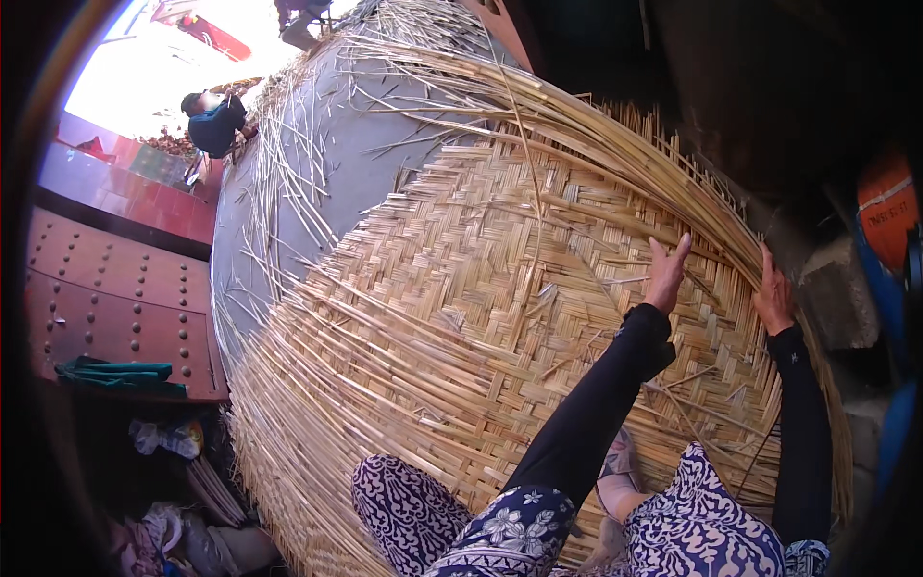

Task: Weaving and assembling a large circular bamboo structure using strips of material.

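A large mat (514, 288) of woven pale reed strips spreads beneath me, with loose ends fringing its left and upper sides. A bundle of long strips (615, 144) curves along its upper right edge. My left hand (668, 269) is just over the mat beside that bundle, thumb and fingers apart, holding nothing. At the right edge my right hand (774, 298) has its fingers curled on the ends of the strips. My patterned knees and part of a bare leg are at the lower edge.
A grey floor (245, 221) carries scattered strips. A person (216, 125) crouches at upper left, another (298, 24) farther back. A red studded door (125, 288) with green cloth (120, 375) is left, bags (163, 438) below. A concrete block (836, 288) and orange object (880, 207) stand right.
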The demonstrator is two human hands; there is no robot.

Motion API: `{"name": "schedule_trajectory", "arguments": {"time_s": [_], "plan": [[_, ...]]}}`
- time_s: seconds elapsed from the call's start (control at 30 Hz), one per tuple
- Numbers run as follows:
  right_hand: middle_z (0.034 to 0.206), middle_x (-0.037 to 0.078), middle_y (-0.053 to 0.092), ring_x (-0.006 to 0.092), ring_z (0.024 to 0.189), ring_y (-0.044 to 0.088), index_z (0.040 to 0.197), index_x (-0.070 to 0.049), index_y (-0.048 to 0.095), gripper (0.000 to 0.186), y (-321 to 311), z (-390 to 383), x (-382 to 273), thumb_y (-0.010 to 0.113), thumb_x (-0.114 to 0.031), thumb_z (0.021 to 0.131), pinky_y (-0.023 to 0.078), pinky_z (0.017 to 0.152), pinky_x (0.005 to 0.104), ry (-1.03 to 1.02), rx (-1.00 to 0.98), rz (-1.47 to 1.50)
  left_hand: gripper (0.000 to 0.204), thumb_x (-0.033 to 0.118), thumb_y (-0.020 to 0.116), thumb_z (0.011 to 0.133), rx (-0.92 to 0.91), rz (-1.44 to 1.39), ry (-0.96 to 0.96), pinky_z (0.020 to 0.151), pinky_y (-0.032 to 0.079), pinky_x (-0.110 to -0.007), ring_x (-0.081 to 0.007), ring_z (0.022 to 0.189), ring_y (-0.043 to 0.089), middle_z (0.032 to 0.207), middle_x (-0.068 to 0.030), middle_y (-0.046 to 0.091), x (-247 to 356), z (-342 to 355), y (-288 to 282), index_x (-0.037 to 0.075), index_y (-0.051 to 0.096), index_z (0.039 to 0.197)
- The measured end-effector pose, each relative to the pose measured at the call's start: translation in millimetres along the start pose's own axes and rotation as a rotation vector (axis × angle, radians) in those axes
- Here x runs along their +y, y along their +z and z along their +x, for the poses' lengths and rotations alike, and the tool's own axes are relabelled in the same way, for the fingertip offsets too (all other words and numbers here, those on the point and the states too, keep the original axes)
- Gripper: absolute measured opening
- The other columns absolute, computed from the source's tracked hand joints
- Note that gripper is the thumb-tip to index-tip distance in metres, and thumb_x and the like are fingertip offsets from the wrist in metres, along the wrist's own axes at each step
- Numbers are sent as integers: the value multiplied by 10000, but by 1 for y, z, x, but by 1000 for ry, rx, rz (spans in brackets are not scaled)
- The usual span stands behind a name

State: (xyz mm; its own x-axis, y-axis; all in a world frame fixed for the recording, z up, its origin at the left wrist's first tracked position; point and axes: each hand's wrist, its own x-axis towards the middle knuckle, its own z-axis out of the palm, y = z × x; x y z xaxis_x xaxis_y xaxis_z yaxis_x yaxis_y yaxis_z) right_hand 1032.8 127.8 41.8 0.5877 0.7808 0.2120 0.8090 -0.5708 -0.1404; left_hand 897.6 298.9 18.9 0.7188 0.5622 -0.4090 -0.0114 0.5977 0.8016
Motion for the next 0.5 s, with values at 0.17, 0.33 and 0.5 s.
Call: {"name": "schedule_trajectory", "arguments": {"time_s": [0.17, 0.33, 0.5], "plan": [[1108, 219, 440, 387, 1003, 419, 1233, -75, 267, 792, -42, -11, -35, 457, 188, 511, 385, 787, 420, -97, 100, 78, 1159, 556, 617, 612, 150, -156, 136, 943, 181, -498, -308, 1226, 120, 1341, -165, 27, 32, 26, 27, 69, -223, 1246], [1071, 172, 479, 343, 938, 482, 1230, -97, 299, 747, -70, -5, -71, 433, 176, 547, 394, 757, 422, -4, 49, 141, 1118, 199, 695, 640, 295, -60, 495, 940, 260, -390, -286, 1175, 232, 1302, -214, 119, 77, 45, 20, 98, -236, 1250], [1053, 140, 484, 331, 848, 521, 1252, -165, 271, 773, -116, 1, -52, 450, 161, 574, 428, 666, 419, 111, 206, -50, 1006, -29, 593, 649, -179, -242, 575, 802, 400, -319, -248, 962, 435, 1169, -194, 306, 102, 43, 75, 146, -167, 1285]]}}
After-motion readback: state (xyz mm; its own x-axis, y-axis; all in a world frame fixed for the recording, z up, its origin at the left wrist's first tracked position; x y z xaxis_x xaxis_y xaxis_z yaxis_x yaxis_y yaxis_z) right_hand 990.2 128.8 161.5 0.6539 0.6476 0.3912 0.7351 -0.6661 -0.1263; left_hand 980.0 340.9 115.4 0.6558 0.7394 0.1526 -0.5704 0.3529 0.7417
